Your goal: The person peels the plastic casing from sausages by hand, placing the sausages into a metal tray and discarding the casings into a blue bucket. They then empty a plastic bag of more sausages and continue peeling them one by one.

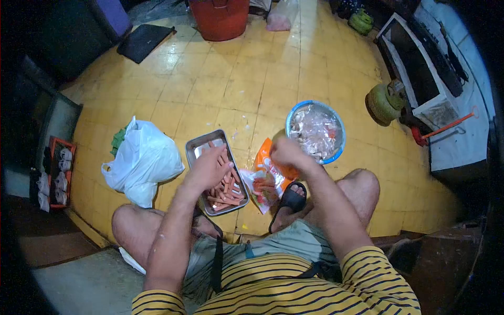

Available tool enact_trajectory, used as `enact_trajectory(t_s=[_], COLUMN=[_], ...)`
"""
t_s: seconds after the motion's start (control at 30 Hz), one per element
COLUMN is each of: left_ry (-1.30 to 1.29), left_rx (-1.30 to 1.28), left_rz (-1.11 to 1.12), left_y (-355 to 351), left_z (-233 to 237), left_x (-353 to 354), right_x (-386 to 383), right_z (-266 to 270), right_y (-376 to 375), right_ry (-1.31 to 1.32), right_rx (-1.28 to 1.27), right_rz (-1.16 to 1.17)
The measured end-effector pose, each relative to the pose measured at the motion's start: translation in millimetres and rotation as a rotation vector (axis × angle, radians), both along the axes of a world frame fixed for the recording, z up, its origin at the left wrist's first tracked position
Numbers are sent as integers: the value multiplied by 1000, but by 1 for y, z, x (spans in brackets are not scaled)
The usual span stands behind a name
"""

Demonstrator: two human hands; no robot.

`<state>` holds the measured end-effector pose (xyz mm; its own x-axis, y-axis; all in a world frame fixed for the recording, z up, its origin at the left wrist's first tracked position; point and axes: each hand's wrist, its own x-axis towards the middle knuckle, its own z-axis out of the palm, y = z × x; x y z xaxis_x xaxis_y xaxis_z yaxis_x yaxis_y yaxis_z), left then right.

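Note:
My left hand is over a metal tray of sausages. Its thumb and fingers are apart, touching or just above the pieces on top. To the right, my right hand is closed, and whatever its curled fingers hold is hidden. Under and beside it lies an orange plastic packet, with a clear printed packet against its lower part. A blue-rimmed basin stands just beyond my right hand, filled with crumpled clear plastic wrappers.
A white plastic bag sits left of the tray. My sandaled foot is close to the packets. Further off are a red bucket, a black mat and a green gas cylinder beside a stove stand.

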<state>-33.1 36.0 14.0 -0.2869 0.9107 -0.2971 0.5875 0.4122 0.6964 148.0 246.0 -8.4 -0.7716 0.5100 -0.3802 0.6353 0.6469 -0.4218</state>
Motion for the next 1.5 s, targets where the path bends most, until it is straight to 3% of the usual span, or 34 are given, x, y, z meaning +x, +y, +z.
enact_trajectory(t_s=[0.07,0.1,0.17,0.27,0.37,0.43,0.7,0.9,1.13,1.33,1.5], left_ry=[103,104,56,212,343,348,305,303,327,357,365], left_rx=[205,199,224,229,246,246,236,211,203,159,112], left_rz=[58,64,121,140,154,154,150,156,104,87,45], left_y=[-5,-10,-23,-42,-56,-56,-55,-54,-48,-37,-36], left_z=[47,64,93,105,103,102,102,95,87,65,65], left_x=[7,7,4,-1,-10,-13,-11,-10,-5,-2,5], right_x=[-4,4,8,14,38,40,49,56,38,62,53], right_z=[-65,-128,-154,-185,-368,-290,-266,-257,-240,-194,-157], right_y=[-18,-18,-30,-49,-56,-62,-63,-69,-61,-79,-80], right_ry=[-347,-436,-376,-216,-180,-387,-477,-606,-747,-579,-522], right_rx=[5,20,26,41,-630,-249,-229,-417,-1066,-434,-201], right_rz=[320,611,634,668,338,472,402,432,248,470,516])
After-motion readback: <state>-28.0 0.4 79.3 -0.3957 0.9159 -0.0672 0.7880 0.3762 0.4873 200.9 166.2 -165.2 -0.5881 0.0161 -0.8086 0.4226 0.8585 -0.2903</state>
